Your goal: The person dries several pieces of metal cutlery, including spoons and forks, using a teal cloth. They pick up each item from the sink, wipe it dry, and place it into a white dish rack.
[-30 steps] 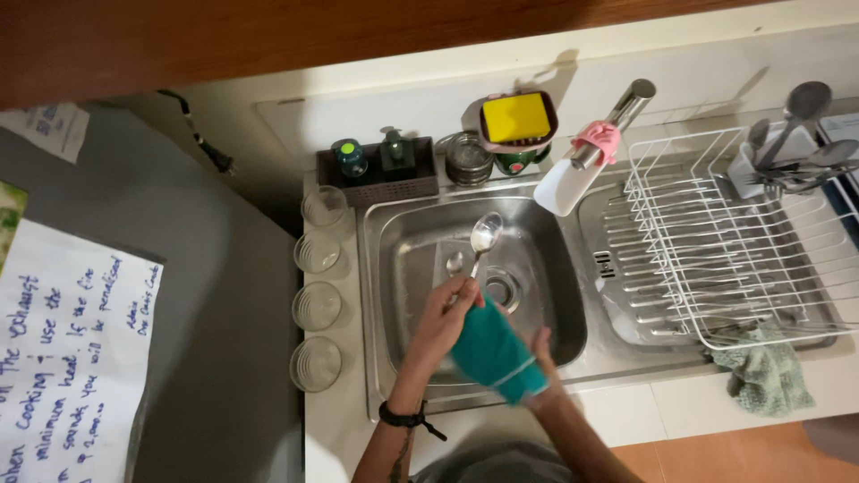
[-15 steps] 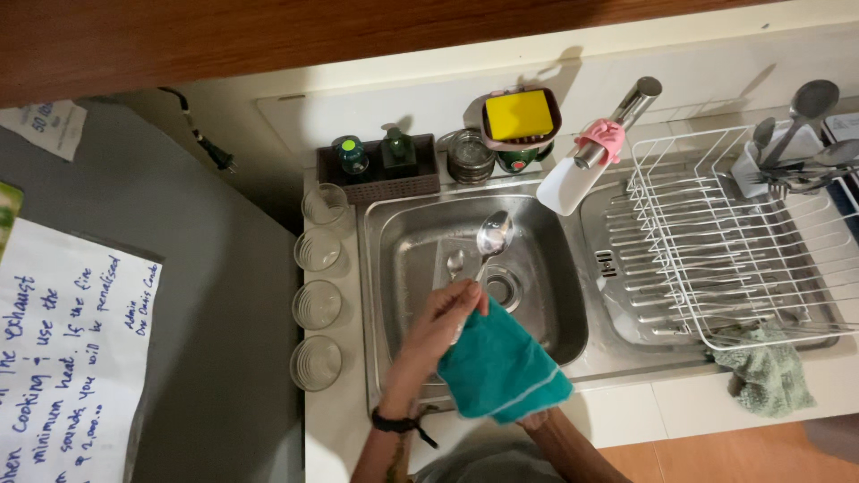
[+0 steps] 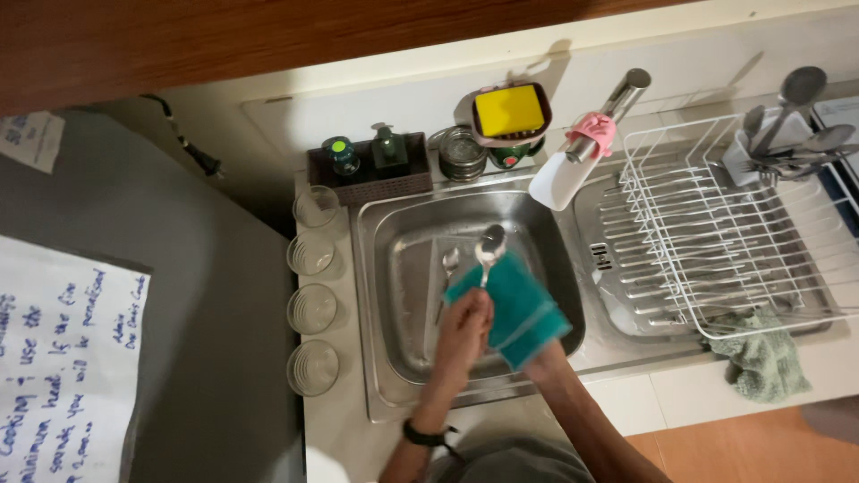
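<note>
1. Steel sink [image 3: 394, 295] is the landmark: a square basin set in a pale counter [image 3: 340, 420], seen from above.
2. Grey fridge top [image 3: 215, 295] lies left of the sink, with a handwritten paper sheet [image 3: 63, 358] at its far left.
3. White wire rack [image 3: 725, 224] sits right of the sink on the drainboard; a cutlery holder [image 3: 778, 134] with spoons stands at its far corner.
4. Green rag [image 3: 761, 358] lies crumpled beside the rack's near edge, right of the sink.
5. Teal cloth [image 3: 523, 309] is over the sink's right half, wrapped round the spoon handle; the right hand [image 3: 537, 344] is under it, so I cannot tell its grip.
6. Left hand [image 3: 463, 326] is over the sink's middle, closed around the spoon handle.
7. Four glasses [image 3: 311, 309] stand in a row along the sink's left edge.
8. Yellow sponge [image 3: 510, 109] rests in a holder behind the sink, beside a small tray [image 3: 367, 174] of bottles.
9. Spoon [image 3: 489, 246] points bowl-up toward the sink's back wall; a second spoon [image 3: 447, 268] lies in the basin just left of it.
</note>
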